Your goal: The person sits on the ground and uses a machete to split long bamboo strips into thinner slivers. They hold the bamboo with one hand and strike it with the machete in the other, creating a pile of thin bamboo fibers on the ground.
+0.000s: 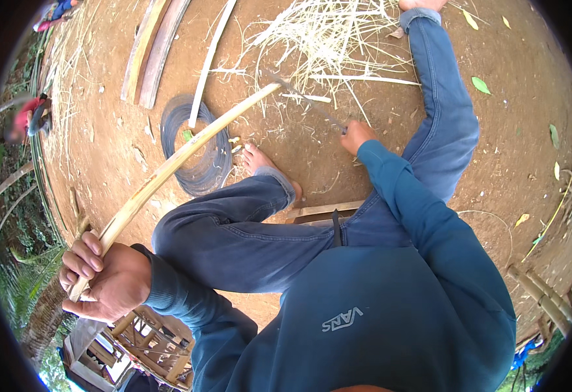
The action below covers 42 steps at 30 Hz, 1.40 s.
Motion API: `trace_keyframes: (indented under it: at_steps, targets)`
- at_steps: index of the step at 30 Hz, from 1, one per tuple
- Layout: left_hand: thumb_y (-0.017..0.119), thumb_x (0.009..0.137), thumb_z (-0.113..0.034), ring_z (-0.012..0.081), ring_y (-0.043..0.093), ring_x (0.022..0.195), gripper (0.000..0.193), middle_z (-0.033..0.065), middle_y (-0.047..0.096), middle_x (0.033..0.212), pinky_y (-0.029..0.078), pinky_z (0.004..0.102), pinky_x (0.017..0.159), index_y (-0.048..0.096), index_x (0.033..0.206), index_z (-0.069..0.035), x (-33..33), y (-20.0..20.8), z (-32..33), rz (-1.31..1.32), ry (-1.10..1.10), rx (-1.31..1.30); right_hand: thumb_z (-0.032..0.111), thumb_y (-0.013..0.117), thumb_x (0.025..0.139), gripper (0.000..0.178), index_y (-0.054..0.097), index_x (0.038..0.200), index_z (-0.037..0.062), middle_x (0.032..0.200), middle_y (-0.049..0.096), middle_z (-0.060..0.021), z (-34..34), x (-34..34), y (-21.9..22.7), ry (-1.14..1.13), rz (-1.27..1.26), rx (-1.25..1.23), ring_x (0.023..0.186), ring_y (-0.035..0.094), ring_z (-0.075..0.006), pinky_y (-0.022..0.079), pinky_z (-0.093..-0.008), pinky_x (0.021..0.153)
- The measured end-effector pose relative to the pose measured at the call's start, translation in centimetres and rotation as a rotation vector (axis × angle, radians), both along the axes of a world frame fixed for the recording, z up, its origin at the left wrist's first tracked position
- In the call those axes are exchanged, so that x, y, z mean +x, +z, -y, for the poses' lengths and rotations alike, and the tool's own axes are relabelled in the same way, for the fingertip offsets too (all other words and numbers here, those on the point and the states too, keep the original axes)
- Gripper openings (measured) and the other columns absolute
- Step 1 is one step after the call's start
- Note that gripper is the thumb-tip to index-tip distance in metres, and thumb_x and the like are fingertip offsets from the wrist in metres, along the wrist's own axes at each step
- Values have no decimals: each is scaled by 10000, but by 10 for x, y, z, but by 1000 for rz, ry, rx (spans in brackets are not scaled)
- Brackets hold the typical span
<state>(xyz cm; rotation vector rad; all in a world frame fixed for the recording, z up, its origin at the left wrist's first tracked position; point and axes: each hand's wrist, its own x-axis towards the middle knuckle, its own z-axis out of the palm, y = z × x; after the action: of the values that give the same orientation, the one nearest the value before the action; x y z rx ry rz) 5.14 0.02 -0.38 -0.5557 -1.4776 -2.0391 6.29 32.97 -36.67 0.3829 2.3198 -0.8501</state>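
My left hand [113,277] is closed around the near end of a long pale split-bamboo strip [168,168], which slants up and away to the right. In my right hand [358,137] is a knife [319,108], gripped by its handle. Its thin dark blade points up and left and meets or crosses the strip's far end; whether the two touch I cannot tell. The strip passes above a coil of dark wire or tubing [168,134] on the ground, close to my bare foot.
A heap of thin pale shavings [332,32] lies ahead on the brown dirt. Two planks [158,55] and another pale strip [211,62] lie at the upper left. A person in red [31,117] is at the far left. Bamboo poles [547,297] lie at the lower right.
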Motion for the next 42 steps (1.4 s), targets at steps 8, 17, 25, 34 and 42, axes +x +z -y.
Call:
trace_keyframes:
  at_steps: [8, 17, 25, 34, 42]
  targets:
    - [492, 841, -436, 133, 354, 437, 382, 23, 373, 520, 294, 275, 468, 449, 705, -82, -5, 3, -1, 48, -11, 75, 289, 637, 796, 257, 645, 845, 36, 670, 634, -162, 40, 22, 57, 29, -233, -273, 651, 640, -335, 492, -440, 620]
    - [488, 887, -465, 95, 307, 355, 403, -15, 337, 452, 301, 231, 393, 360, 676, -146, 3, 6, -24, 25, -88, -13, 266, 679, 786, 272, 562, 740, 25, 574, 553, -165, 70, 18, 173, 181, -407, -558, 552, 602, -321, 432, -422, 500]
    - [485, 888, -399, 100, 328, 364, 351, -15, 338, 455, 304, 238, 400, 362, 677, -148, 12, 5, -34, 17, -69, -23, 166, 703, 709, 158, 581, 752, 76, 523, 521, -137, 76, 26, 180, 173, -541, -588, 494, 571, -331, 417, -411, 458]
    - [464, 914, -397, 98, 329, 362, 337, -13, 359, 464, 308, 231, 398, 369, 711, -144, 17, 3, -36, -7, -50, -55, 167, 692, 715, 151, 580, 758, 74, 541, 523, -146, 67, 36, 177, 191, -540, -599, 516, 573, -337, 419, -409, 475]
    - [491, 888, -379, 103, 338, 354, 327, -9, 361, 457, 310, 225, 396, 375, 700, -138, 20, 1, -36, -11, -54, -30, 160, 631, 785, 117, 594, 751, 55, 526, 522, -161, 50, 33, 163, 197, -466, -508, 480, 552, -336, 418, -420, 482]
